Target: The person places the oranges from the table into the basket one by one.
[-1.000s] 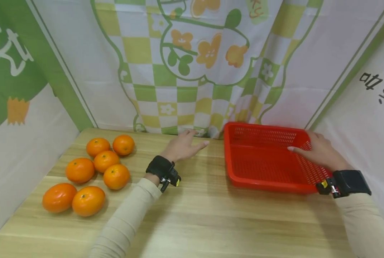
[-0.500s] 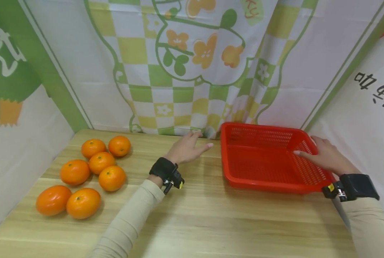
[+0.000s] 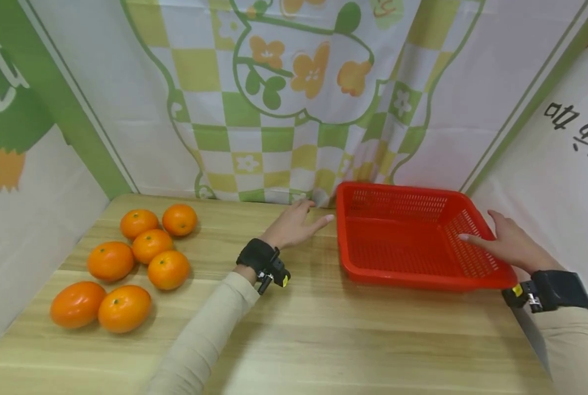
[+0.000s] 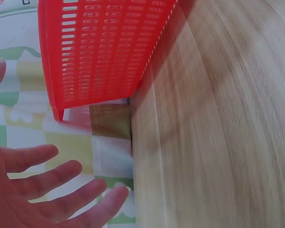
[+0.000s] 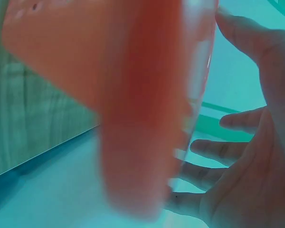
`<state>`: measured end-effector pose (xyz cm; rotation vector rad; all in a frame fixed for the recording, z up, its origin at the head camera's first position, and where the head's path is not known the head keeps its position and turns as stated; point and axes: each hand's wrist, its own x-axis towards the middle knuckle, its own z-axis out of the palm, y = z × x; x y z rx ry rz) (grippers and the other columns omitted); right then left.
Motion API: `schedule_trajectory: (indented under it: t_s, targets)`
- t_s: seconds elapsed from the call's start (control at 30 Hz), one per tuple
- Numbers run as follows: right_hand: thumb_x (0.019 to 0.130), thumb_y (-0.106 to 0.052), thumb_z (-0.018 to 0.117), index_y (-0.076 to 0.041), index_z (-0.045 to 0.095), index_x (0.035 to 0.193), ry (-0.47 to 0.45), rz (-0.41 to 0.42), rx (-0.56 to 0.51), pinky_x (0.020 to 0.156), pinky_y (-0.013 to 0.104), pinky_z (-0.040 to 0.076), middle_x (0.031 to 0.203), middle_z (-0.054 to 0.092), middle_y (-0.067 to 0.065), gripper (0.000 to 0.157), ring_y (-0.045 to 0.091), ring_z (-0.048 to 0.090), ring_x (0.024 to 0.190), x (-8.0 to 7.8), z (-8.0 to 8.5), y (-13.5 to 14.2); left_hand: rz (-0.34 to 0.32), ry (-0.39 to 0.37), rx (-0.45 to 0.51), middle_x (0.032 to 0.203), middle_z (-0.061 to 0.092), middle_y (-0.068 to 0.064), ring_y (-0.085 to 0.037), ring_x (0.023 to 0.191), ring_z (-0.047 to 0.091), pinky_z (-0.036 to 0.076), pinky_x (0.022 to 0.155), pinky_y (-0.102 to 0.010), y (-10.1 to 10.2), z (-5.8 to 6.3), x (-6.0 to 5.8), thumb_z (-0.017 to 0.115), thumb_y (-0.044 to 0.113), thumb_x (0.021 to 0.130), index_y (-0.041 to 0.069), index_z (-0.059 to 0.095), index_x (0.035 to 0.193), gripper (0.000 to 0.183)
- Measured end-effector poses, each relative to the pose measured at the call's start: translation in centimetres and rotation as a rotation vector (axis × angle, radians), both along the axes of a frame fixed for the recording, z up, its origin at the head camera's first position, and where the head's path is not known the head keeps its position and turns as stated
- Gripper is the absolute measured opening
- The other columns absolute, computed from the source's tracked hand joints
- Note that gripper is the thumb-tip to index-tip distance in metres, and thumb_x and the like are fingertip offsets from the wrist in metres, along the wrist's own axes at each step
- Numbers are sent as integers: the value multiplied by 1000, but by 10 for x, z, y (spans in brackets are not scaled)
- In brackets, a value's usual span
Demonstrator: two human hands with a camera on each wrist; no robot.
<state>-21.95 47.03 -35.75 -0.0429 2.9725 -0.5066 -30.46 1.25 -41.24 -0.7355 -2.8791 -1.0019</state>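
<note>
A red plastic basket [image 3: 397, 241] with slotted walls stands on the right of the table, near the back curtain. My left hand [image 3: 294, 225] is just left of it, fingers spread and apart from it, holding nothing. In the left wrist view, the basket's side wall [image 4: 104, 52] rises beyond the fingers. At the basket's right end is my right hand [image 3: 513, 241], its thumb over the rim and its fingers outside. The right wrist view shows these fingers [image 5: 213, 152] loosely extended beside the blurred rim [image 5: 137, 142]; whether they touch it I cannot tell. Nothing lies inside the basket.
Several mandarin oranges [image 3: 153, 246] lie grouped on the left of the wooden table [image 3: 323, 340]. A patterned curtain [image 3: 284, 137] hangs along the back edge. Printed cloth walls [image 3: 546, 181] close in the left and right sides.
The view has turned slightly right. My right hand has shifted rightward, away from the basket's end, and its fingers stand off the rim more. My left hand has moved a little right, closer to the basket.
</note>
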Motion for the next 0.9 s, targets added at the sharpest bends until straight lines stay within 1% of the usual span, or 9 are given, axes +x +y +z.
schedule_trajectory:
  t_s: [0.1,0.23,0.43,0.6,0.7,0.8,0.9]
  targets:
    - [85,-56,58,20,1,138,1,1,-1,82,75,34,129,24,50,108,61,29,111,3,-3,5,2,-5,15,136,45,-13,-23,118,44,41,95,-45,4,0,-1,36,75,83,10,44,135,84]
    - [86,-56,57,21,0,137,-5,-5,-2,83,75,33,129,23,51,109,62,29,111,6,-9,11,-2,-29,47,131,49,-15,-24,114,47,44,92,-45,7,-1,-1,36,75,83,8,45,134,84]
    - [87,-55,56,20,-3,137,-18,-29,-28,79,71,40,124,30,50,109,59,40,104,13,-20,19,-8,-77,120,126,54,-18,-27,109,52,48,86,-45,18,-3,0,38,75,82,4,46,132,87]
    - [88,-56,54,18,-3,139,-39,-41,-55,78,70,42,125,33,47,106,57,42,104,19,-23,22,-25,-154,185,126,56,-12,-22,107,53,49,85,-43,29,-2,3,38,78,80,7,45,135,91]
    - [89,-57,52,17,-2,139,-41,-43,-67,77,70,44,122,37,45,105,54,45,102,21,-24,23,-32,-174,229,125,57,-8,-19,106,53,49,85,-41,36,0,4,38,79,79,8,46,135,91]
    - [89,-57,50,16,-2,140,-47,-48,-87,76,69,45,121,40,44,103,51,49,99,22,-26,24,-22,-176,229,124,58,-8,-19,106,53,49,84,-40,40,1,6,39,79,79,7,46,135,91]
    - [89,-58,50,14,-1,141,-58,-59,-111,74,65,49,119,43,41,102,46,53,94,22,-28,24,-13,-177,204,122,59,-10,-20,104,54,50,84,-40,42,-2,7,38,78,80,5,46,134,92]
